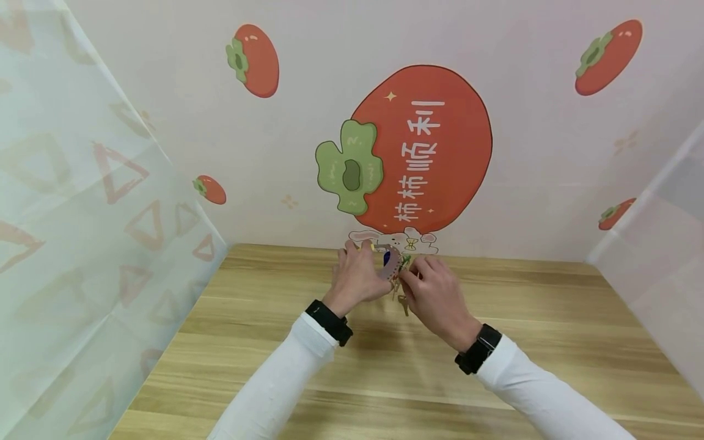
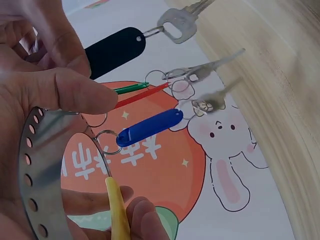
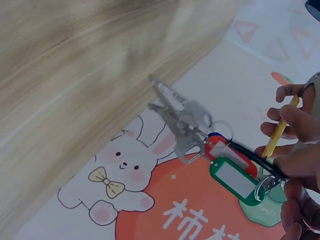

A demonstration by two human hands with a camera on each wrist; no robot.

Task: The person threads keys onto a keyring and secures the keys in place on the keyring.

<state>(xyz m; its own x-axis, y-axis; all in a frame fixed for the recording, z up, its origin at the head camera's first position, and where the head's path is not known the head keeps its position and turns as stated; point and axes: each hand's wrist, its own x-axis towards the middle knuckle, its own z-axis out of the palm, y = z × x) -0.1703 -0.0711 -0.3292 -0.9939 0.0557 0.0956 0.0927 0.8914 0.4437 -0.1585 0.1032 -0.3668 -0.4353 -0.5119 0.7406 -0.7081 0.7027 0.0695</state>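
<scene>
My left hand (image 1: 354,275) grips a large metal key ring (image 2: 31,175), a curved plate with a row of holes and a yellow-sleeved end (image 2: 119,210). On its wire hangs a blue key tag (image 2: 152,127) by a small split ring. Close to the plate, my right hand (image 1: 437,296) pinches a black key tag (image 2: 117,52) between thumb and finger. A silver key (image 2: 179,25) dangles from that tag. A green tag (image 3: 235,181) and a red tag (image 3: 246,163) hang alongside with more keys (image 3: 190,142); the rings holding them are partly hidden by fingers.
Below the hands lies a wood-grain table (image 1: 352,391). Right behind them stands a white wall sheet printed with a large red persimmon (image 1: 462,153) and a rabbit (image 3: 125,177). Pale patterned sheets (image 1: 82,201) enclose the left and right sides.
</scene>
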